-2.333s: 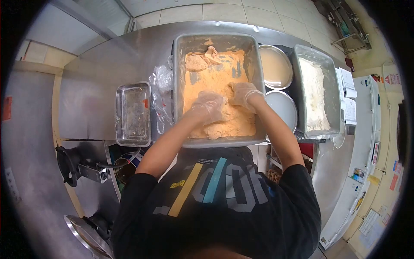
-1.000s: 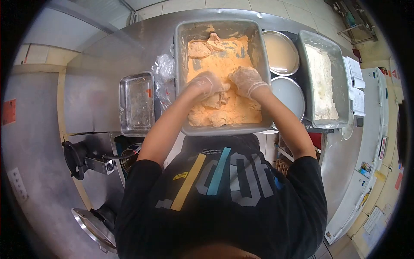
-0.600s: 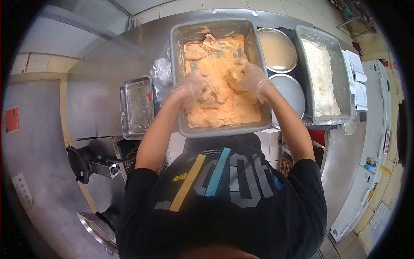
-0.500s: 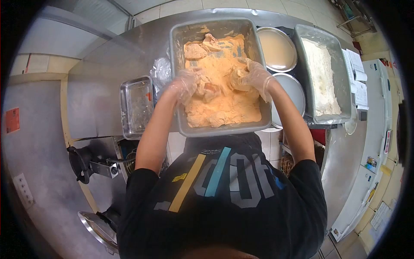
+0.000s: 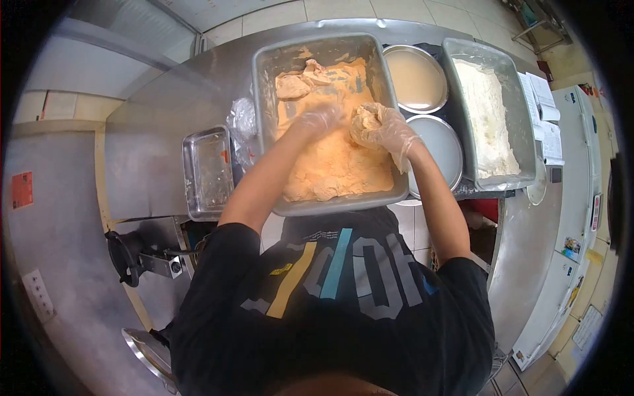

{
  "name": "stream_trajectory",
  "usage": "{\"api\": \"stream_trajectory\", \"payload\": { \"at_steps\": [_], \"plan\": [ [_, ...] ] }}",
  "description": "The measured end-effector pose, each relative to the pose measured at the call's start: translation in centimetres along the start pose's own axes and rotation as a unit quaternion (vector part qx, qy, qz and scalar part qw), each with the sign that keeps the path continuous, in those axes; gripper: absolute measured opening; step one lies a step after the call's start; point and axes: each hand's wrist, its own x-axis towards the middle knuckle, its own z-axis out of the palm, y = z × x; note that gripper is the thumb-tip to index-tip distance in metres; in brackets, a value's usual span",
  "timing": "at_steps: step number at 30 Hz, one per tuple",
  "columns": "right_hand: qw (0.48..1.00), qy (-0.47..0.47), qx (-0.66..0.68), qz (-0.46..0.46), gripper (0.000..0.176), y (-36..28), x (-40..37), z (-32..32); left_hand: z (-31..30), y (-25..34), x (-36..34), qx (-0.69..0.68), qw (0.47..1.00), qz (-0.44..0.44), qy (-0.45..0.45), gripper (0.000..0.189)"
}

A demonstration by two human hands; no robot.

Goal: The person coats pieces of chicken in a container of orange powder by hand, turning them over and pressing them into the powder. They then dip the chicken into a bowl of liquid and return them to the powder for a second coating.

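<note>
Sitting on metal table [image 5: 178,99], powdery tub [image 5: 330,48], tiled floor [image 5: 337,12], perhaps a fridge [image 5: 576,188]

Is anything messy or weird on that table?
A little messy, yes: crumpled clear plastic lies bunched between the metal tray and the big grey tub. The tray looks dirty, with pale specks and one orange-red bit inside. The orange powder shows no obvious spill.
</note>
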Motion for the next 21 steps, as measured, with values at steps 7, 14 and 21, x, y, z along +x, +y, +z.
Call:
{"api": "stream_trajectory", "payload": {
  "at_steps": [7,14,21],
  "plan": [
    [0.986,0.002,0.168,0.014,0.055,-0.9,-2.7,-2.2,-4.1,2.8,-1.4,-0.121,0.974,-0.025,-0.19,0.052],
    [0.919,-0.058,0.382,0.078,0.056,1.6,-1.2,-1.6,-6.7,0.2,-4.4,-0.536,0.838,-0.106,-0.015,0.043],
    [0.912,-0.048,0.372,0.164,0.052,1.6,-0.3,1.5,-7.4,0.5,-7.5,-0.568,0.786,-0.229,0.082,0.039]
  ]
}}
